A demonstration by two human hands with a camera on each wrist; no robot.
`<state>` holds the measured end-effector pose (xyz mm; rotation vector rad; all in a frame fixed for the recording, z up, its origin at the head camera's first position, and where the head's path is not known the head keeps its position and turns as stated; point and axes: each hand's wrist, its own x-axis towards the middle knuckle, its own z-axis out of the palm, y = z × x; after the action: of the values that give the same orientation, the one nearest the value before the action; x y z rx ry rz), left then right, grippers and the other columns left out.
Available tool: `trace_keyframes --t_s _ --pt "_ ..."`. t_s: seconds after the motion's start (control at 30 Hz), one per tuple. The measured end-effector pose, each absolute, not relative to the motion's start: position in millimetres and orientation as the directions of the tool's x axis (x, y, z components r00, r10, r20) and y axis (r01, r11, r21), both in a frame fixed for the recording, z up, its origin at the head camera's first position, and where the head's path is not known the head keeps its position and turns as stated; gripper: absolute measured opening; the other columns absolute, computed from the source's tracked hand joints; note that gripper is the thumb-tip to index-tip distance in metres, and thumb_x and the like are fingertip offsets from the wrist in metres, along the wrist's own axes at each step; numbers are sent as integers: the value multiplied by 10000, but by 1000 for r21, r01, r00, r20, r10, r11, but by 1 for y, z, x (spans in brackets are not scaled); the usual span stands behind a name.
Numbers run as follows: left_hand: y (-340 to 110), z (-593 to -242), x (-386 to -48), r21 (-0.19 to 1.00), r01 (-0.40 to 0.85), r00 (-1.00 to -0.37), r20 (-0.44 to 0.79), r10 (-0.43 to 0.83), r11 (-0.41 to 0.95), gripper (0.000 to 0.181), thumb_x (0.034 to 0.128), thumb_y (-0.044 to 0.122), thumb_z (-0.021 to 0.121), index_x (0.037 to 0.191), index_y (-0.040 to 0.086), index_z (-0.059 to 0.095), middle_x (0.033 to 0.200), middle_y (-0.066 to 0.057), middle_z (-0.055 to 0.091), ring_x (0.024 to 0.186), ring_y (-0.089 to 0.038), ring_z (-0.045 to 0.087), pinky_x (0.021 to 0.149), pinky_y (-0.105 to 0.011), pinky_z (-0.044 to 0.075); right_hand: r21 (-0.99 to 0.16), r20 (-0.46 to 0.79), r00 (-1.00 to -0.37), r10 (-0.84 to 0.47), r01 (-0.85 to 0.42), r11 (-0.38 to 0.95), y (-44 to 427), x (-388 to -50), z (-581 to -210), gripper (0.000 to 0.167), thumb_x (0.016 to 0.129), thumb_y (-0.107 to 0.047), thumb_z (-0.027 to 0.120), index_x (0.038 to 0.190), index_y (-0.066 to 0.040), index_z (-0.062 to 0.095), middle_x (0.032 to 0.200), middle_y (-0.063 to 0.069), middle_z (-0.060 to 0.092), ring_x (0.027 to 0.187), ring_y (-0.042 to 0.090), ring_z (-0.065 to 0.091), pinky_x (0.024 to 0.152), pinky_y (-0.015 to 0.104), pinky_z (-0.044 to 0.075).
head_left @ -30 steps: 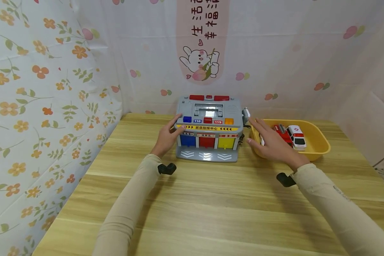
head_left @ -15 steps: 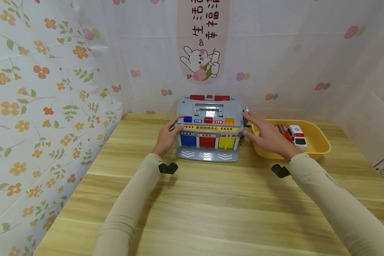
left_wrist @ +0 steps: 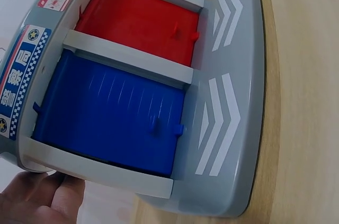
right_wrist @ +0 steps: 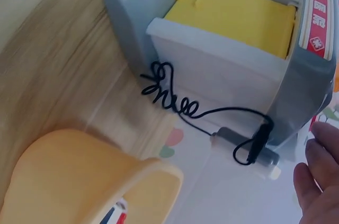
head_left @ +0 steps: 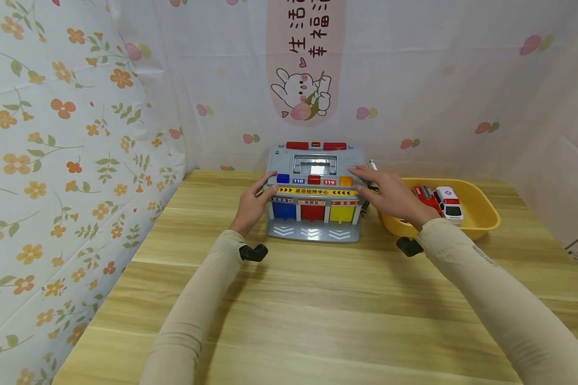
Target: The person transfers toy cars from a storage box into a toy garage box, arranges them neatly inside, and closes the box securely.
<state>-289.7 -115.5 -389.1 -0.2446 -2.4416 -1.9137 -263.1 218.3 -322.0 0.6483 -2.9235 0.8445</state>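
A grey toy rescue station [head_left: 313,236] stands upright on the table, with blue [head_left: 284,210], red [head_left: 312,212] and yellow [head_left: 342,213] garage doors, all closed. At its upper left corner my left hand [head_left: 250,207] touches the toy, thumb toward the front and forefinger along the side. Those fingertips lie against the left wall in the left wrist view. My right hand [head_left: 396,197] reaches over the upper right corner, fingers extended near the orange light [head_left: 344,181]; whether they touch is hard to tell. A grey handset [right_wrist: 238,144] on a coiled black cord [right_wrist: 172,102] hangs at that side.
A yellow tub [head_left: 486,220] stands to the right of the station, partly behind my right hand. It holds a red toy vehicle [head_left: 426,198] and a white toy ambulance [head_left: 450,202], among others. A patterned cloth [head_left: 221,107] hangs behind the wooden table [head_left: 308,310].
My right hand has moved left, from above the tub's left edge to the station's upper right corner. The left hand has stayed at the left corner, and the station has not visibly moved.
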Motion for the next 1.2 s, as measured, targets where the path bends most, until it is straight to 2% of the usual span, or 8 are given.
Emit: trace_keyframes --t_s 0.2,0.4,0.53,0.7,0.77,0.87,0.97,1.2 --pt "-116 -390 -291 956 155 -986 132 104 248 452 1005 416 578 1452 389 515 1625 51 370 1545 -193 278 1235 -460 310 -510 186 -922 -339 -385 769 205 -270 -318 384 1010 -197 602 1393 -184 615 1506 101 531 1482 334 395 1185 569 340" --pt "-114 -389 -291 952 164 -984 140 110 257 454 1004 427 578 1452 399 511 1622 56 374 1543 -184 282 1235 -451 312 -514 195 -928 -317 -372 773 197 -276 -312 291 970 -144 660 1255 -121 714 1450 81 588 1505 285 367 1239 556 239" --pt "-114 -388 -291 951 173 -982 144 126 258 460 1004 439 572 1457 404 504 1623 59 371 1540 -175 285 1230 -445 323 -523 183 -942 -283 -337 783 195 -276 -310 254 950 -104 679 1194 -80 743 1410 117 625 1486 315 390 1228 564 268" --pt "-116 -388 -288 953 159 -985 138 100 256 449 1007 399 577 1452 379 519 1618 55 380 1532 -171 301 1227 -443 327 -507 173 -940 -293 -340 792 187 -273 -310 225 942 -93 683 1147 -40 759 1222 158 651 1175 340 531 1019 513 496" --pt "-115 -388 -288 953 162 -985 141 100 257 449 1006 401 578 1450 379 522 1617 55 382 1528 -169 310 1225 -439 332 -492 179 -936 -304 -353 796 186 -274 -309 214 933 -74 688 1127 -28 765 1135 154 655 1050 318 541 903 464 535" --pt "-113 -388 -291 952 175 -982 150 115 253 456 1001 420 578 1452 392 516 1618 57 382 1526 -163 314 1222 -434 337 -466 201 -925 -322 -380 799 188 -277 -307 202 912 -33 698 1100 -20 772 1021 139 662 943 284 546 807 401 533" --pt "-113 -388 -291 951 178 -982 155 110 251 453 999 423 580 1447 404 516 1612 62 391 1527 -154 311 1225 -433 333 -440 211 -914 -346 -405 802 189 -280 -303 200 904 -25 704 1090 -30 777 958 125 671 903 271 556 780 383 522" --pt "-115 -390 -290 955 155 -986 136 94 252 444 995 431 584 1435 403 530 1611 53 394 1515 -174 341 1206 -442 361 -430 176 -919 -354 -395 812 188 -283 -302 217 911 -55 709 1119 -60 772 975 107 675 945 263 558 816 381 515"
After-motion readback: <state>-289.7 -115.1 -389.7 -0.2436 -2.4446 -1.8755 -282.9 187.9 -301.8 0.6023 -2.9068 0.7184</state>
